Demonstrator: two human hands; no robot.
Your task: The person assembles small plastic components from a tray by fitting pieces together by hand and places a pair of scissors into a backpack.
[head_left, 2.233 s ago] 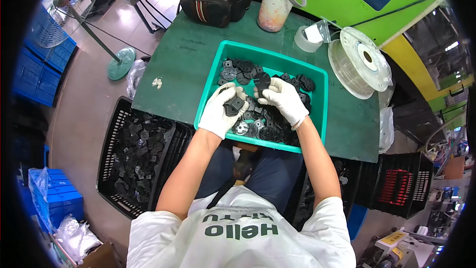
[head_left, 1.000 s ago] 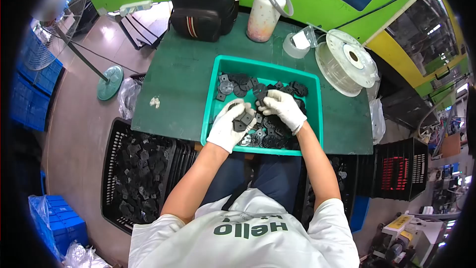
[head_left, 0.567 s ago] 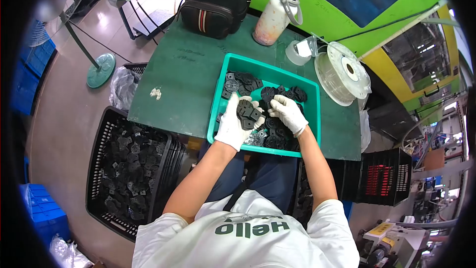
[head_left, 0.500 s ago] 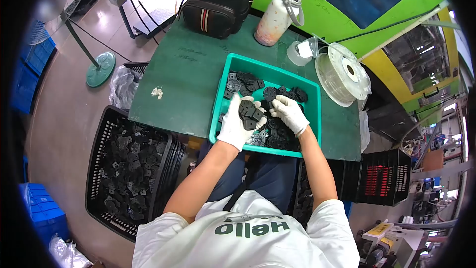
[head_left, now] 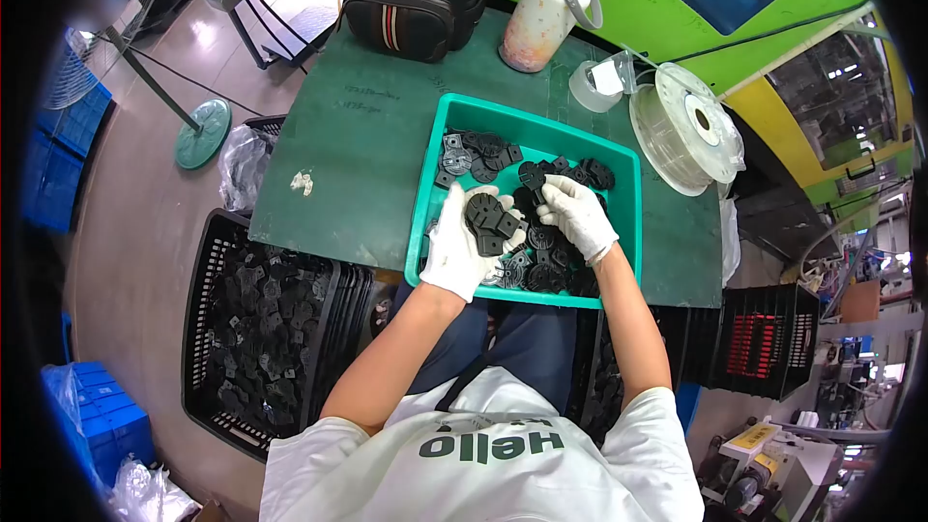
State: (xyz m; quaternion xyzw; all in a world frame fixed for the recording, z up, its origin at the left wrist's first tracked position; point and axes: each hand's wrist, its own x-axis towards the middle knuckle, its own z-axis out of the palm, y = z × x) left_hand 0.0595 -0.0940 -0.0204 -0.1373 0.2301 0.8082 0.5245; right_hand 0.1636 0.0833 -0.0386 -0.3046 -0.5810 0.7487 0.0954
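My left hand [head_left: 456, 249], in a white glove, is closed around a small stack of black plastic parts [head_left: 490, 219], round with square tabs. In my gloved right hand [head_left: 578, 217] a single black plastic part [head_left: 533, 175] is pinched by its lower end. Both hands are over a green tray [head_left: 628, 222] on the table. More loose black parts [head_left: 474, 153] lie in the tray, some at its far left and some under my right hand. The exact number in the left-hand stack is hidden.
The green table [head_left: 338, 164] carries a black backpack [head_left: 416, 0], a bottle [head_left: 541, 19], a tape roll [head_left: 592, 89] and a big spool [head_left: 681, 130]. At the lower left stands a black crate [head_left: 261, 329] full of parts. Another black crate [head_left: 768, 343] is at the right.
My view has shifted a little. My right hand still pinches the single part, now slightly farther from the stack. The left hand keeps its hold on the stack.
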